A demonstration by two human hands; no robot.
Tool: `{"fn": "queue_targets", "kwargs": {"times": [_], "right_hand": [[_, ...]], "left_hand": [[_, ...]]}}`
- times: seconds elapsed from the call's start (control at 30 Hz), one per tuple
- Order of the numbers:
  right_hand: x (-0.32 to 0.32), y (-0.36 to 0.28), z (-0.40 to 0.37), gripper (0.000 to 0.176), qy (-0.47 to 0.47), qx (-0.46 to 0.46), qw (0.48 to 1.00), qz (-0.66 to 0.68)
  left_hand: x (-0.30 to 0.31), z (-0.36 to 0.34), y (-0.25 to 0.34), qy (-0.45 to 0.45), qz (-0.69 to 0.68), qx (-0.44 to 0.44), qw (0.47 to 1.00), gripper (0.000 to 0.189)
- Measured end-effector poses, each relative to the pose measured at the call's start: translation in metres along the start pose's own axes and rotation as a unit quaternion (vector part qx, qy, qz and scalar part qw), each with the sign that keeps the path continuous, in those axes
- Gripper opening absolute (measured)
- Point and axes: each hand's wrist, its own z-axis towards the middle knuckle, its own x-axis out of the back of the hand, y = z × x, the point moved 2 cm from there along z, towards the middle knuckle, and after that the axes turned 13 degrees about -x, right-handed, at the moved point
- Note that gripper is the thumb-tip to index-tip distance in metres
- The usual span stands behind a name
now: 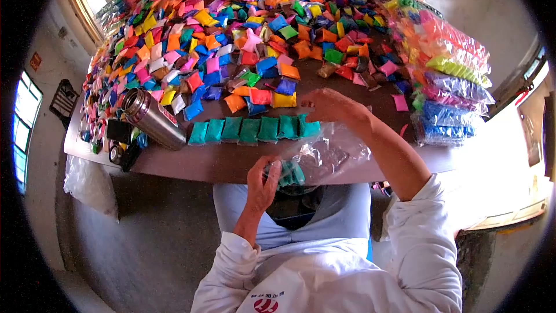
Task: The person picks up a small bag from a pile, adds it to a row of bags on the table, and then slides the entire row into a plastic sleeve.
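Observation:
My left hand (263,182) is closed on the edge of a clear plastic bag (333,153) at the table's front edge. Several teal packets (292,175) lie inside the bag's lower end, beside my left fingers. Beyond it, a row of teal packets (249,130) lies side by side on the brown table (220,161). My right hand (330,106) is over the right end of that row, near the last teal packet (308,127). Its fingers are bent, and blur hides whether they hold anything.
A large heap of colourful packets (231,29) covers the back and left of the table. A steel flask (153,120) leans at the left, beside a small black device (119,131). Filled clear bags (454,93) are stacked at the right.

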Motion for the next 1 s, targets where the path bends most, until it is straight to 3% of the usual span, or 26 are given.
{"fn": "queue_targets", "kwargs": {"times": [0.07,0.17,0.23,0.33,0.47,0.57,0.63,0.7,0.73,0.83,0.87,0.9,0.97,1.0], "right_hand": [[0.003,-0.002,-0.005,0.052,0.039,0.027,0.999,0.0],[0.018,-0.02,-0.016,0.057,-0.003,0.061,0.998,-0.017],[0.019,-0.037,-0.023,0.057,-0.118,-0.053,0.986,-0.106],[0.001,-0.031,-0.02,0.057,-0.094,-0.003,0.99,-0.104],[-0.015,-0.026,-0.019,0.051,-0.02,-0.014,0.993,-0.117],[-0.008,-0.017,-0.02,0.049,0.008,0.0,0.987,-0.161],[0.021,-0.013,-0.025,0.049,0.032,-0.091,0.991,-0.097],[0.053,-0.009,-0.046,0.06,0.146,-0.085,0.979,0.112],[0.067,-0.01,-0.063,0.059,0.163,-0.075,0.95,0.256],[0.077,-0.005,-0.123,0.064,0.207,-0.069,0.781,0.586],[0.087,-0.006,-0.136,0.065,0.059,0.013,0.822,0.566],[0.076,0.002,-0.148,0.064,0.037,0.011,0.857,0.514],[0.042,-0.009,-0.173,0.059,-0.025,0.015,0.82,0.571],[0.011,-0.007,-0.177,0.056,-0.03,-0.051,0.815,0.577]], "left_hand": [[-0.001,-0.001,-0.003,0.013,-0.019,-0.019,1.0,0.027],[0.0,-0.001,-0.003,0.005,-0.002,-0.002,1.0,0.028],[0.0,0.0,-0.006,0.003,0.005,-0.026,1.0,0.029],[0.001,0.002,-0.001,-0.003,0.028,-0.043,0.999,0.031],[0.0,0.001,0.005,0.017,0.089,-0.073,0.993,0.03],[0.001,0.003,0.001,-0.017,0.05,-0.038,0.998,0.03],[0.002,0.002,0.001,-0.015,0.029,-0.001,0.999,0.03],[0.002,-0.002,-0.001,-0.015,0.008,0.042,0.999,0.03],[0.001,-0.002,-0.002,-0.006,-0.009,0.027,1.0,0.029],[0.001,0.001,-0.002,0.004,-0.034,0.009,0.999,0.029],[0.0,0.001,-0.002,0.007,-0.039,0.006,0.999,0.029],[0.0,0.0,-0.004,0.006,-0.042,0.007,0.999,0.029],[-0.001,-0.001,-0.009,0.012,-0.061,0.02,0.998,0.032],[-0.001,-0.001,-0.009,0.011,-0.061,0.02,0.998,0.032]]}}
